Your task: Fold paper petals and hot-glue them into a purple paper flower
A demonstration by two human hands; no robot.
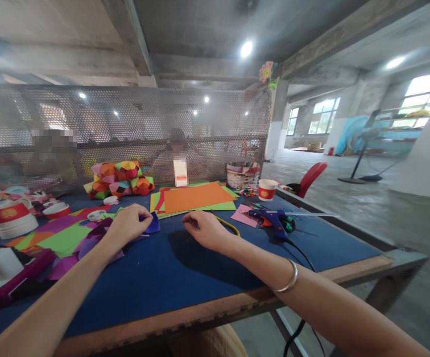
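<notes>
Over the blue tabletop, my left hand (130, 223) has its fingers curled, with a dark blue folded paper piece (154, 224) at its fingertips; it appears to be pinched there. My right hand (205, 229) is apart to the right, its fingers bent in toward the thumb, with nothing visible in them. Purple paper pieces (92, 241) lie beneath and left of my left forearm. Behind my hands is a stack of coloured sheets (196, 197), orange on top. Part of a yellow curved handle (230, 225) shows behind my right hand.
A blue glue gun (274, 219) with a black cord lies at right, near a paper cup (267, 190) and a basket (242, 174). Several folded paper balls (120, 178) and stacked cups (12, 218) stand left. Beyond a mesh screen (215, 124), people sit.
</notes>
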